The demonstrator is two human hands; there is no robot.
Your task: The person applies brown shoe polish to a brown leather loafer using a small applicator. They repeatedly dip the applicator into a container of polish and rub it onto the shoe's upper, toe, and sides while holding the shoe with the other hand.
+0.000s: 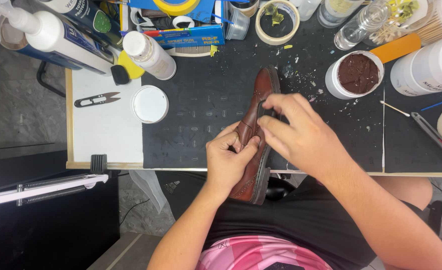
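A brown leather shoe [257, 107] lies on its side across the front edge of the black mat [206, 75], toe pointing away from me. My left hand [226, 162] grips its heel end from the left, thumb pressed on the upper. On the shoe's sole side, my right hand [293, 132] pinches something small and dark with its fingertips; what it is cannot be made out. An open white tub of brown paste [357, 74] stands to the right of the toe.
A white lid [150, 104] and thread snips [96, 100] lie at the left. Bottles, a masking tape roll [277, 22], cotton swabs and a large white jar [426, 67] crowd the back. A utility knife [436, 136] lies at the right.
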